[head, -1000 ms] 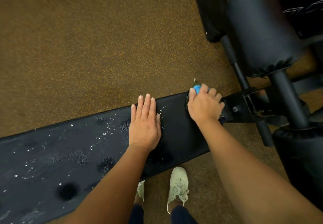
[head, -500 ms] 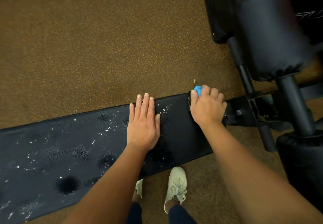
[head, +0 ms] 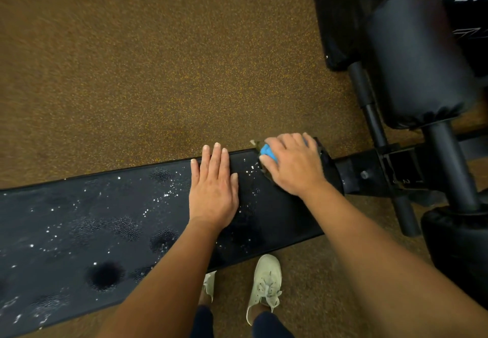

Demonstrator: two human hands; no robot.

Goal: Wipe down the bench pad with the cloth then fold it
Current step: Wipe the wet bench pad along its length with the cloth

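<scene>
A long black bench pad runs from the lower left to the centre right, speckled with white droplets and wet patches. My left hand lies flat and open on the pad, fingers together, pointing away from me. My right hand presses a bunched blue cloth against the pad's far right end. Only a small blue part of the cloth shows at my fingers; the rest is hidden under the hand.
Brown speckled rubber floor lies beyond the bench. Black padded rollers and the metal bench frame stand at the right. My pale shoes are on the floor just below the pad's near edge.
My right hand with the cloth has shifted slightly along the pad's end towards the far edge. The left hand stays flat in the same place on the pad.
</scene>
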